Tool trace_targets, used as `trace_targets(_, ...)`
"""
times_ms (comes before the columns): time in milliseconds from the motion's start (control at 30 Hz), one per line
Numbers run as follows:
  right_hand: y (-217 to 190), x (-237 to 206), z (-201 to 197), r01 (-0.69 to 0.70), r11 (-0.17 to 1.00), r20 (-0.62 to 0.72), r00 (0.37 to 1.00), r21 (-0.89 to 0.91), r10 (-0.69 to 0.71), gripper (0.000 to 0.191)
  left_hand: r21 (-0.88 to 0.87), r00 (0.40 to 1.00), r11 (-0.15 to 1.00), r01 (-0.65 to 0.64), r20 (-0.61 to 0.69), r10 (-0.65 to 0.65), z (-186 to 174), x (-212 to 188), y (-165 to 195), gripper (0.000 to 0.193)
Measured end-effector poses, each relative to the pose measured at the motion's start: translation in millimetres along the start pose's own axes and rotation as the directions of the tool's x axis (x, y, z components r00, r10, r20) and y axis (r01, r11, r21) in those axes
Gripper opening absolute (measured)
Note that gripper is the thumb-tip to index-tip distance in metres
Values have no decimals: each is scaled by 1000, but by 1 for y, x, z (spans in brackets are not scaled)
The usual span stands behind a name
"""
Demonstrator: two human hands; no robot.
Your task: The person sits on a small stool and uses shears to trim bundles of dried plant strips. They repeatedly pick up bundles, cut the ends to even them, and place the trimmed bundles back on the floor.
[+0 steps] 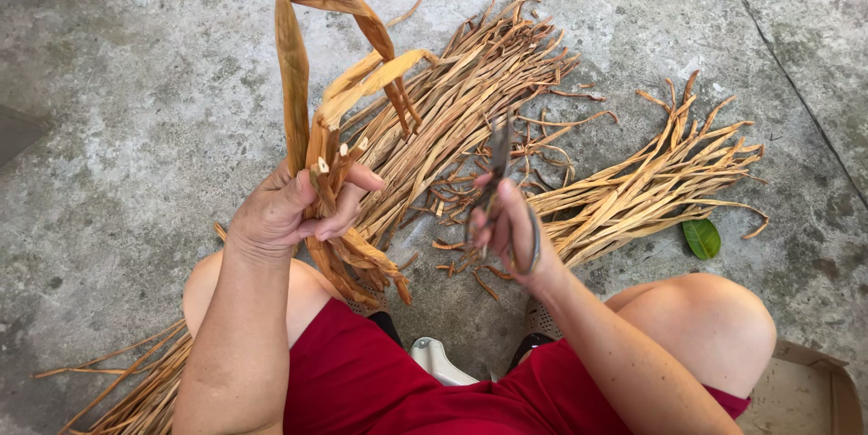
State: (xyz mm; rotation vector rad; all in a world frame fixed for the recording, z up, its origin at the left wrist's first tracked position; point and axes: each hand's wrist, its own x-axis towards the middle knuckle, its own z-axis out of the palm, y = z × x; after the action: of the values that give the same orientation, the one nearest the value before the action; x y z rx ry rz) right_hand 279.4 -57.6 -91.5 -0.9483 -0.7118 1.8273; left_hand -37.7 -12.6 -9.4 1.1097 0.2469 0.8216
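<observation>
My left hand (291,209) grips a bundle of dried tan plant strips (336,105) just below their cut ends; the long strips loop upward and fold over. My right hand (508,227) holds a pair of dark scissors (500,184), blades pointing up and away, a little to the right of the bundle. Between and beyond the hands lies a big pile of the same dried strips (470,91) on the concrete floor (145,82). Short cut scraps (457,245) lie scattered under the scissors.
A second sheaf of strips (651,177) fans out to the right, with a green leaf (702,238) beside it. More strips (136,381) trail at lower left. My knees in red shorts frame the bottom; a cardboard box corner (809,390) shows at lower right.
</observation>
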Motion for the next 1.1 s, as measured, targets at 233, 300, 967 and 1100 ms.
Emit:
trace_targets(233, 21, -14, 20, -314, 949, 363, 882, -21, 300, 75, -10, 1000, 1000, 18, 22, -18, 2, 1, -1, 69)
trace_targets(300, 20, -9, 21, -358, 934, 381, 866, 22, 323, 78, -20, 998, 999, 47, 46, -46, 5, 2, -2, 69)
trace_targets(967, 14, 18, -20, -70, 951, 8, 997, 300, 71, 53, 54, 997, 996, 68, -24, -67, 19, 17, -5, 60)
trace_targets(1100, 13, 13, -4, 84, 994, -16, 996, -72, -85, 53, 15, 955, 999, -35, -294, 38, 17, 33, -10, 57)
